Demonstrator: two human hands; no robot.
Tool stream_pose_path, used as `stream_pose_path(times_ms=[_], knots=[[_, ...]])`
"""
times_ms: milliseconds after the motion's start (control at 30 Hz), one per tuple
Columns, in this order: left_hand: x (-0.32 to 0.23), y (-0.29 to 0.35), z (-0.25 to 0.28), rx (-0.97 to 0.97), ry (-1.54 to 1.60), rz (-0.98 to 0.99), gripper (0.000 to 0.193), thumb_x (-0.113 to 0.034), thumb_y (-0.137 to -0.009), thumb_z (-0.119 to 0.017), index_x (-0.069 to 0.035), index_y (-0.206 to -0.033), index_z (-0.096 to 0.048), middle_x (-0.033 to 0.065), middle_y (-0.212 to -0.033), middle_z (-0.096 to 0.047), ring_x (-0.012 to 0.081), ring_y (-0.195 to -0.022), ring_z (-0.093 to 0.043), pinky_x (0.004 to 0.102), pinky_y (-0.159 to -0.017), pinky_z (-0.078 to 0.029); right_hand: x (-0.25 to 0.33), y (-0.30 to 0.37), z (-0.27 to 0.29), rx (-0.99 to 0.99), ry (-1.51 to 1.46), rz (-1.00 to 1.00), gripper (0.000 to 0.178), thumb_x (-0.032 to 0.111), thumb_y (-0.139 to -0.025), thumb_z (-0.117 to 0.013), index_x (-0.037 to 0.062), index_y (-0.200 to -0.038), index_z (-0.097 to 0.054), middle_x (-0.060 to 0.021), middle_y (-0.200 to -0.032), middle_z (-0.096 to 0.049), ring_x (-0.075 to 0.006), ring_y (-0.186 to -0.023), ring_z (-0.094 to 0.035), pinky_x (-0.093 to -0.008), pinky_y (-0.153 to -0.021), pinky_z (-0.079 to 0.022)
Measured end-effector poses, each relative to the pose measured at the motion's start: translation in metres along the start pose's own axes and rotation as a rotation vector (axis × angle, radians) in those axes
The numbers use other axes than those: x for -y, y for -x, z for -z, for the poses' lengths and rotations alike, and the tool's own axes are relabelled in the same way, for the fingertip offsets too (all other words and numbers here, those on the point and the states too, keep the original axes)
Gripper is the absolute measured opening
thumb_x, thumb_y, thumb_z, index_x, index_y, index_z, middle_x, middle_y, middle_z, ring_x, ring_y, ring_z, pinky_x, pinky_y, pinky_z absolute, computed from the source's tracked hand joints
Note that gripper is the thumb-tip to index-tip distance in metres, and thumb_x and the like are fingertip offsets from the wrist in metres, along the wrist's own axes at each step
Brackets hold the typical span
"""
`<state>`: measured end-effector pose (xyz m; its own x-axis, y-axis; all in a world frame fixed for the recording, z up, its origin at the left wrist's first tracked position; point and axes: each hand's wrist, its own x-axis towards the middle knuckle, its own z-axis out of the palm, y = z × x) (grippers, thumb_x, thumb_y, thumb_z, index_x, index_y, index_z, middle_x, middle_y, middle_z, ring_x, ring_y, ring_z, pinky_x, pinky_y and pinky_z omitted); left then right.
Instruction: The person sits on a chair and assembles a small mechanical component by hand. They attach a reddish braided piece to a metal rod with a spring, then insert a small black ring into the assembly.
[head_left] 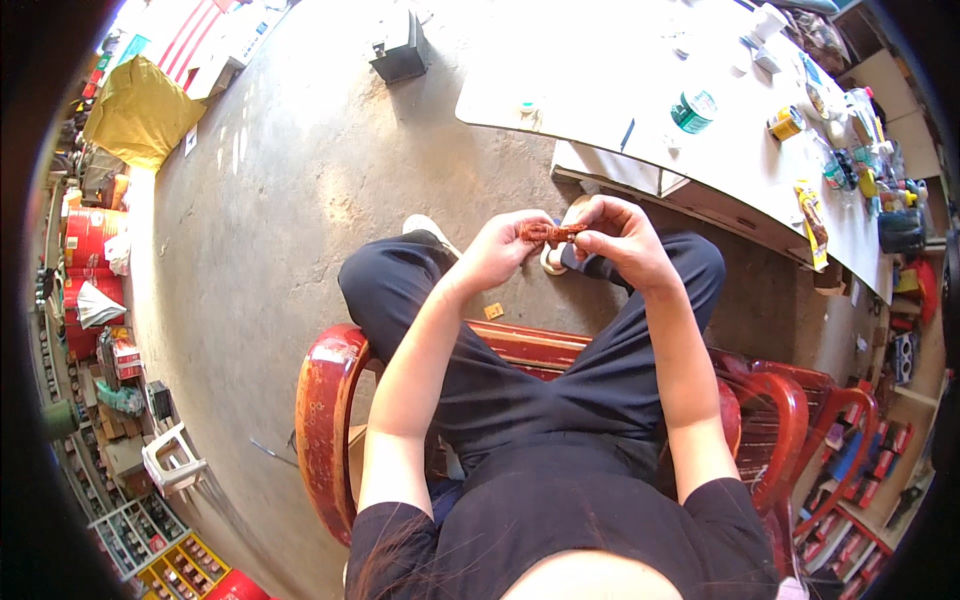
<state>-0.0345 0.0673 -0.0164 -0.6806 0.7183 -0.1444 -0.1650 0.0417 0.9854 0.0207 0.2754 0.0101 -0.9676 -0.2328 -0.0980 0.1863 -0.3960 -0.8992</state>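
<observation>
Down below spreads the grey, stained concrete floor [260,280], and that's the hard landing waiting for anything dropped here. Beyond the right hand stands the white-topped, straight-edged desk [580,75], a likely snag if that elbow swings wide, though this one view can't settle the gap. Underneath the person, the scuffed red wooden armchair [325,420] carries the seat, its front edge showing between the thighs. And look at the dark navy cloth trousers [400,290]: knees spread wide, nothing but open air between them to catch a fall!

Now the hands, raised just in front of the knees. The left hand [498,250] has its fingers closed around one end of the reddish-brown, knobbly, twisted bundle [549,232]; the right hand [630,245] pinches the other end between thumb and forefinger. So the bundle hangs in mid-air between the two, nothing supporting it beneath. Here's the danger: the right pinch looks slim, so a slip there could let that end spring loose, and a hard tug might tear it. Its material? Too small to tell. Lower down, a tiny yellow square scrap [493,312] lies on the concrete.
</observation>
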Motion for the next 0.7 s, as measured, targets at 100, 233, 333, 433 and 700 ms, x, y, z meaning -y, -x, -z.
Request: stream_pose_path(times_ms=[100, 233, 333, 433, 700], knots=[[-0.004, 0.005, -0.006, 0.029, -0.084, -0.007, 0.016, -0.009, -0.098, -0.049, 0.000, -0.095, -0.061, -0.0019, -0.072, -0.053, 0.0070, -0.063, -0.042, 0.0227, -0.059, -0.038, -0.002, -0.003, -0.008, -0.202, 0.119, 0.135, 0.013, 0.004, -0.085, -0.070, -0.0015, -0.095, -0.064, -0.0038, -0.079, -0.065, -0.0074, -0.072, -0.061, -0.0213, -0.063, -0.049], [-0.014, 0.010, -0.010, -0.065, -0.194, -0.015, 0.017, -0.012, -0.097, -0.051, 0.000, -0.093, -0.062, 0.0026, -0.070, -0.055, 0.0085, -0.065, -0.050, 0.0248, -0.061, -0.043, -0.004, -0.001, -0.012, -0.454, 0.695, 0.349, 0.010, 0.002, -0.082, -0.069, -0.0004, -0.092, -0.066, -0.0053, -0.082, -0.064, -0.0112, -0.073, -0.064, -0.0237, -0.064, -0.050], [-0.015, 0.010, -0.013, -0.045, -0.238, 0.042, 0.015, -0.011, -0.094, -0.053, 0.001, -0.096, -0.063, 0.0090, -0.073, -0.061, 0.0156, -0.069, -0.059, 0.0292, -0.065, -0.047, -0.001, 0.002, -0.020, -0.496, 0.829, 0.411, 0.011, 0.000, -0.081, -0.069, -0.0001, -0.091, -0.066, -0.0087, -0.083, -0.063, -0.0173, -0.073, -0.065, -0.0257, -0.064, -0.050], [-0.012, 0.006, -0.015, -0.170, -0.416, -0.169, 0.015, -0.010, -0.095, -0.054, 0.002, -0.098, -0.062, 0.0039, -0.076, -0.060, 0.0080, -0.067, -0.053, 0.0245, -0.062, -0.045, 0.004, 0.003, -0.024, -0.501, 0.832, 0.392, 0.013, 0.000, -0.080, -0.069, 0.0007, -0.093, -0.067, -0.0101, -0.085, -0.061, -0.0203, -0.074, -0.065, -0.0282, -0.064, -0.051], [-0.019, 0.006, -0.015, -0.282, -0.762, -0.324, 0.012, -0.009, -0.087, -0.059, 0.000, -0.095, -0.062, 0.0179, -0.090, -0.064, 0.0358, -0.085, -0.062, 0.0395, -0.074, -0.049, 0.007, 0.006, -0.023, -0.334, 1.128, 0.389, 0.015, 0.001, -0.083, -0.064, 0.0010, -0.098, -0.067, -0.0140, -0.084, -0.057, -0.0294, -0.075, -0.060, -0.0347, -0.067, -0.048]])
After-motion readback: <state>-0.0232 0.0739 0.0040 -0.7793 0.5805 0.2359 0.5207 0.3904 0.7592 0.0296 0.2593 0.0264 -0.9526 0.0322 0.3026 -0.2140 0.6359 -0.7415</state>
